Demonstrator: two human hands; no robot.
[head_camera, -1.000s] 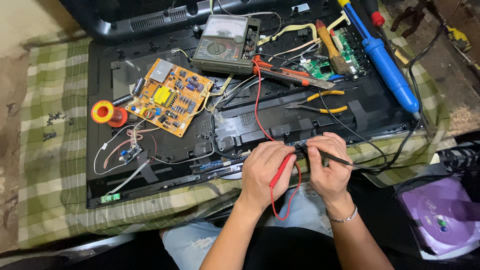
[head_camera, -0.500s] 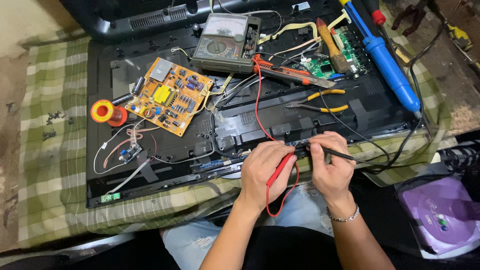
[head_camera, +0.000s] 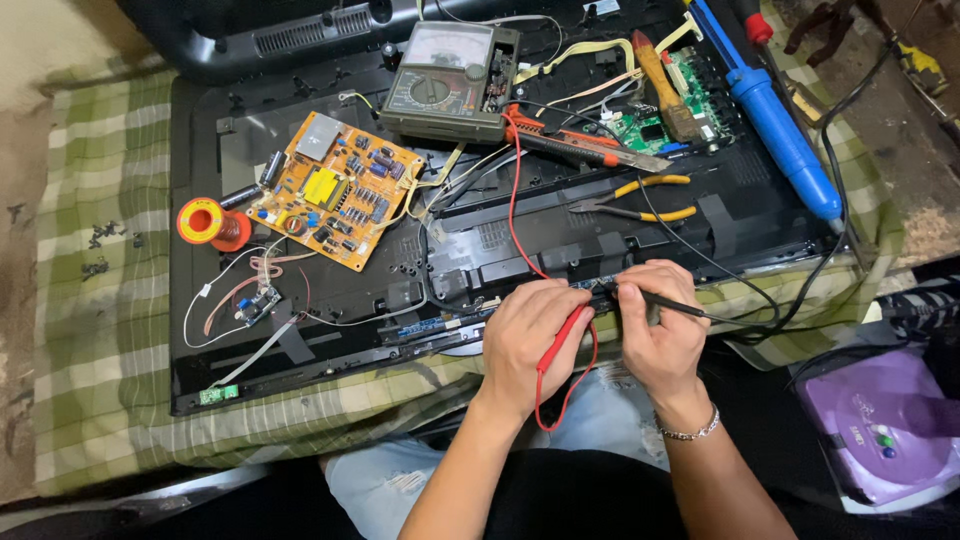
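My left hand grips a red test probe, its tip pressed to a narrow circuit strip along the near edge of a black flat-panel back. Its red lead runs up to an analog multimeter at the top. My right hand holds a black test probe against the same strip, just right of the red one. The two hands almost touch.
An orange circuit board lies on the panel at left, a solder spool beside it. Yellow-handled pliers, an orange utility knife, a green board and a blue desoldering pump lie at right. Checked cloth underlies everything; a purple case sits lower right.
Both hands stay on the strip with the probes; they have shifted only very slightly. Nothing else has moved.
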